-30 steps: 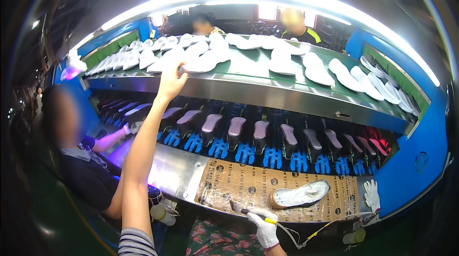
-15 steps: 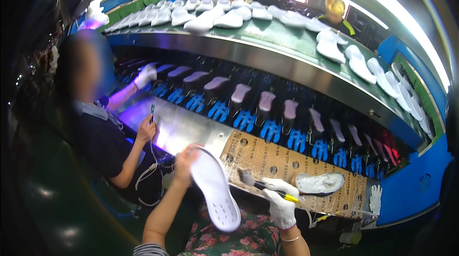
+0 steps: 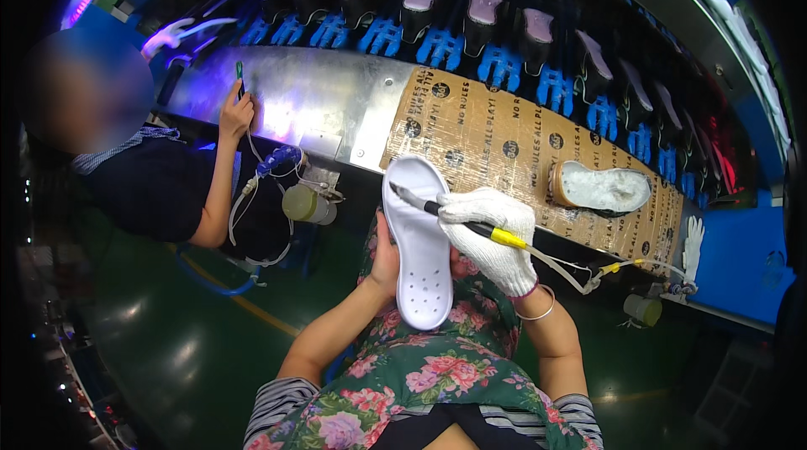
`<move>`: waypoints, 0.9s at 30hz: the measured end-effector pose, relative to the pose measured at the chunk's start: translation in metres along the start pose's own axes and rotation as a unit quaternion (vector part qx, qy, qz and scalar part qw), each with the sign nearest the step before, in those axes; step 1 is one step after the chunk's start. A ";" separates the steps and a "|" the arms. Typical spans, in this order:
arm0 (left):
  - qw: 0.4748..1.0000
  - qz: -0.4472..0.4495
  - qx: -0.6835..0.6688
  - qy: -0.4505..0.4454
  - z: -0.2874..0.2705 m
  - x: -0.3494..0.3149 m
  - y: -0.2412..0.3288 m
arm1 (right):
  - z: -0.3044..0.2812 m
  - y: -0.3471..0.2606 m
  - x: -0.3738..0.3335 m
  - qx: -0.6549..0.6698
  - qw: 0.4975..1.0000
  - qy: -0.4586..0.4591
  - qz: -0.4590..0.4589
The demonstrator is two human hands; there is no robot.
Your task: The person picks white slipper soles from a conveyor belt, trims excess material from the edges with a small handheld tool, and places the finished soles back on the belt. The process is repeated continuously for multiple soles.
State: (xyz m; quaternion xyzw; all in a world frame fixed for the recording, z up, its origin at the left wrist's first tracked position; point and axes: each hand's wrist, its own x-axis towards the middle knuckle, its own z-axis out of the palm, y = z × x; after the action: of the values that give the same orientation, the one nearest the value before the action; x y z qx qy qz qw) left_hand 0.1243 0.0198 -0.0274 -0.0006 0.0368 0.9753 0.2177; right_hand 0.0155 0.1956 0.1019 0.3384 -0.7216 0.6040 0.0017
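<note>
My bare left hand [image 3: 385, 263] grips a white shoe sole [image 3: 423, 269] from below. Its thumb lies along the left edge, and a bit of the fingers shows past the right edge. The sole has a raised rim and small holes in its nearer end. In my right hand [image 3: 498, 235], inside a white knit glove, is a brush [image 3: 430, 207] with a dark handle, a yellow band and a thin hose. The bristles are over the far end of the sole, seemingly at its inner face; contact cannot be made out for sure.
Brown printed cardboard [image 3: 479, 143] covers part of the metal bench [image 3: 328, 88]. On it lies a sole-shaped piece with a crusty white inside [image 3: 601, 187]. Shoe uppers [image 3: 483, 13] stand on blue racks behind. A co-worker's hand [image 3: 236, 113] holds a green-tipped tool at left. A spare glove [image 3: 693, 244] hangs right.
The view has tilted down. The brush has come from above the bench edge to over the sole's far end. The sole is turned more upright, with both hands now close together.
</note>
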 end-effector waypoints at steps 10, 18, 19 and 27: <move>0.934 0.125 0.262 0.209 0.061 0.038 -0.010 | 0.007 0.005 0.027 -0.239 0.945 0.049 -0.216; 0.934 0.163 0.242 0.205 0.015 0.030 -0.005 | 0.012 0.001 0.011 -0.056 0.988 -0.025 -0.143; 0.933 0.184 0.230 0.206 0.028 0.031 -0.008 | 0.005 0.004 0.014 -0.036 0.993 -0.008 -0.115; 0.940 0.152 0.224 0.208 0.016 0.029 0.009 | 0.014 0.007 0.007 -0.005 0.978 -0.114 -0.174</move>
State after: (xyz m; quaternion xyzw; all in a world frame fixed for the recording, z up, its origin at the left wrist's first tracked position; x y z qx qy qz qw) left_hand 0.0947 0.0254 -0.0112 -0.1494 0.2981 0.9415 0.0484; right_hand 0.0124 0.1804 0.0944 0.5255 -0.6501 0.5482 0.0260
